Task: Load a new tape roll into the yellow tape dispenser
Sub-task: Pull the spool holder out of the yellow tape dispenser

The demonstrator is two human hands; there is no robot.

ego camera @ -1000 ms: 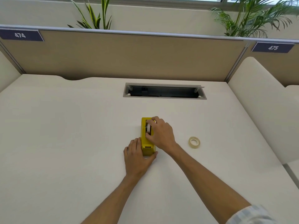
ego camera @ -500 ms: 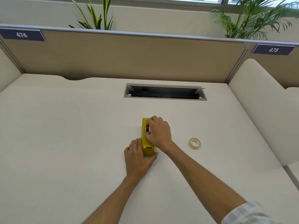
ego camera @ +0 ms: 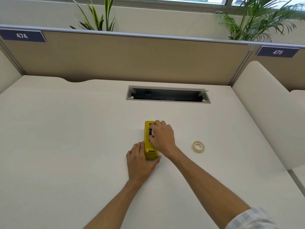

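Yellow tape dispenser [ego camera: 149,141] sitting mid-desk on the cream desk top [ego camera: 66,146], long side running away from the camera. Left hand [ego camera: 140,160] wrapped around the near end, fingers along the left side and thumb hooked round the right corner, so gripping the dispenser. Right hand [ego camera: 162,138] curled over the top from the right, fingertips down in the slot where a bit of white and a dark hub peek out; can't tell what exactly is pinched under there. Loose tape roll [ego camera: 198,146] lying flat off to the right, well apart from both hands. Open cable tray [ego camera: 167,95] further back, partition with 474 and 475 tags behind.
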